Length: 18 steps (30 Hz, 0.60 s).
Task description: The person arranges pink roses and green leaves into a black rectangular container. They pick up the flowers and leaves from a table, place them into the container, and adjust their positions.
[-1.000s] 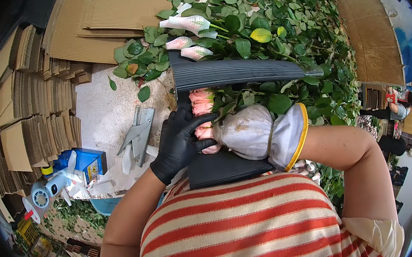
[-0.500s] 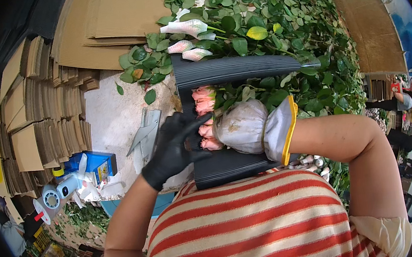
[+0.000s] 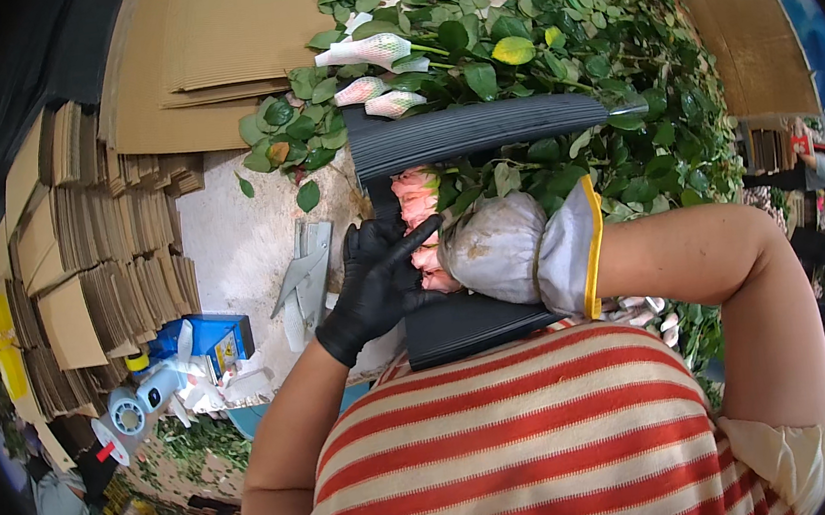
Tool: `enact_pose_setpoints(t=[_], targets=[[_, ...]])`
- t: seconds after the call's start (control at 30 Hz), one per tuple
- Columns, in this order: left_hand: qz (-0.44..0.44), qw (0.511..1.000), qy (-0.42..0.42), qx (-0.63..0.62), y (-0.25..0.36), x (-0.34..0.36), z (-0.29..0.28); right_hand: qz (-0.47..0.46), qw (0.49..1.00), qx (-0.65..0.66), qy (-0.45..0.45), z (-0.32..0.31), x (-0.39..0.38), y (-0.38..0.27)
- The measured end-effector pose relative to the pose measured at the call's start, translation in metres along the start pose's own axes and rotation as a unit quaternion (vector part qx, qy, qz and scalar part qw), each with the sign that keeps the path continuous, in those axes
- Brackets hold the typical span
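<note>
A row of pink roses point(image 3: 416, 195) lies between the two raised sides of a black ridged sheet point(image 3: 480, 138). My left hand point(image 3: 375, 284), in a black glove, is at the left end of the flower heads. Its index finger is stretched across the roses and its thumb reaches along their near side. My right hand point(image 3: 494, 249), in a soiled pale glove with a yellow-edged cuff, lies over the roses just below their heads. Its fingers are hidden, so its grip does not show. Green leaves stick out beyond it.
Netted rose buds point(image 3: 371, 51) and a heap of leafy stems point(image 3: 557, 1) lie at the far side. Left of my hands are a grey metal tool point(image 3: 303, 284), a blue box point(image 3: 215, 341), a small fan point(image 3: 127, 410) and stacked cardboard point(image 3: 80, 252). A person point(image 3: 815, 160) is far right.
My left hand has moved slightly right over the flower heads, its index finger now nearer my right glove. The whole view has shifted a little. My right hand stays over the roses.
</note>
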<state>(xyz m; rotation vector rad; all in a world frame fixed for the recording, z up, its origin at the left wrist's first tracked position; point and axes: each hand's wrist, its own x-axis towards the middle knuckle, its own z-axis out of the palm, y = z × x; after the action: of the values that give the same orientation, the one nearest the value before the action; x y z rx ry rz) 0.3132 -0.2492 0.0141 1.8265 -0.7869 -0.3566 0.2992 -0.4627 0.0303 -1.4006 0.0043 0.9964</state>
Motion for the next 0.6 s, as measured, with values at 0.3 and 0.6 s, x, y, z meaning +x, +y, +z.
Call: enact_pose_setpoints(t=[0.3, 0.6], targets=[[-0.031, 0.995, 0.067, 0.067, 0.005, -0.001, -0.013, -0.061, 0.948, 0.304, -0.071, -0.015, 0.02, 0.039], [-0.041, 0.996, 0.079, 0.024, -0.01, -0.001, 0.014, -0.003, 0.951, -0.275, 0.14, -0.034, -0.013, -0.03]])
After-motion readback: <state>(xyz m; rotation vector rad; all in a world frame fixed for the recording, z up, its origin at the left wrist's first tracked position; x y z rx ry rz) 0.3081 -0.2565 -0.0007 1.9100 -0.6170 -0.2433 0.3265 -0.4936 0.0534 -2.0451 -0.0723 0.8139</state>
